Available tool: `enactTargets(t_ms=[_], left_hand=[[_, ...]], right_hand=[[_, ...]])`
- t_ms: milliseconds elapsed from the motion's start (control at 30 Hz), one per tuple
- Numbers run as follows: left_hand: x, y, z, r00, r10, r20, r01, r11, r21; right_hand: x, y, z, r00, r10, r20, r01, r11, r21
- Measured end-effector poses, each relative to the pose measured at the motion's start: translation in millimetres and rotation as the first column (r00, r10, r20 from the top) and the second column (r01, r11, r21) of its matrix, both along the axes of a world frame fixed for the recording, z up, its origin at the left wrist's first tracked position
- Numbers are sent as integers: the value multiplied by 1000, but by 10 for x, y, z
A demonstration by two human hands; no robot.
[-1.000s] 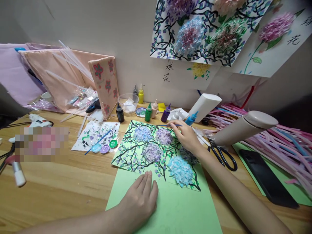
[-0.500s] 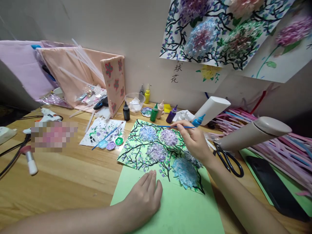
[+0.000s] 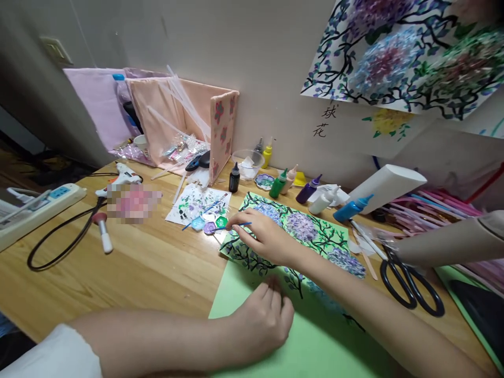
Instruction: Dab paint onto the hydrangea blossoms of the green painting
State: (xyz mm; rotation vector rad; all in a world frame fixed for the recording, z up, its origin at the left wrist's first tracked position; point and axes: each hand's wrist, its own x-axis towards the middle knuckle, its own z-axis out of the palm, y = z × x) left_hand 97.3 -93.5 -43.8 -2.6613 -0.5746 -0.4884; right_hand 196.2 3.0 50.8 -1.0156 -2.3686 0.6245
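Note:
My right hand (image 3: 263, 233) is closed around a thin blue paintbrush (image 3: 244, 224). The brush's tip is at the purple paint pot (image 3: 210, 228), beside the light blue pot (image 3: 197, 223) and the green pot (image 3: 221, 222). Under my right arm lies a painting (image 3: 326, 231) on light green paper, with black branches, small leaves and raised blue and purple flower heads. Part of it is covered by my hand and forearm. My left hand (image 3: 268, 317) rests on the larger green sheet (image 3: 315, 341) near the painting's lower edge, fingers lying on the paper and holding nothing.
Behind the painting stand black (image 3: 234, 178), green (image 3: 278, 184), purple (image 3: 308, 190) and blue (image 3: 352, 208) paint bottles. Scissors (image 3: 409, 278) lie at the right. At the left are a glue gun (image 3: 124, 178), a power strip (image 3: 43, 210) and a paint-spotted paper (image 3: 192, 202).
My right hand has carried the paintbrush left from above the painting's flowers to the paint pots. My left hand stays on the green sheet. The view has swung left.

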Motion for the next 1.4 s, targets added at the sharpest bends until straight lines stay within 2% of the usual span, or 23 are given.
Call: enactTargets(t_ms=[233, 300, 367, 433, 567, 633, 700, 867, 1033, 1400], left_hand=[[-11, 2, 34, 1000, -1, -15, 1, 1000, -15], [-17, 5, 13, 1000, -8, 2, 8, 1000, -30], [-22, 13, -18, 1000, -11, 19, 12, 999, -40], [-25, 25, -48, 999, -23, 37, 24, 999, -35], [-15, 50, -63, 994, -44, 104, 46, 999, -18], [-3, 61, -44, 988, -51, 143, 54, 998, -17], [11, 70, -20, 983, -59, 172, 62, 998, -15], [33, 83, 32, 980, -68, 189, 74, 997, -25], [41, 82, 42, 979, -73, 192, 81, 996, -37], [47, 79, 38, 978, -71, 198, 79, 996, -33]], right_hand=[[11, -36, 42, 1000, -12, -21, 12, 1000, 4], [89, -68, 102, 996, -62, -65, 64, 998, 24], [246, -113, 180, 973, -175, -151, 186, 981, 60], [476, -164, 246, 920, -309, -242, 341, 935, 101], [1007, -221, 231, 774, -536, -337, 604, 785, 138], [1216, -205, 143, 730, -606, -315, 668, 730, 144], [1350, -167, 32, 714, -644, -276, 692, 708, 137], [1414, -76, -155, 734, -650, -198, 675, 731, 98], [1378, -42, -201, 753, -643, -143, 658, 736, 160], [1386, -6, -267, 766, -639, -76, 642, 749, 164]])
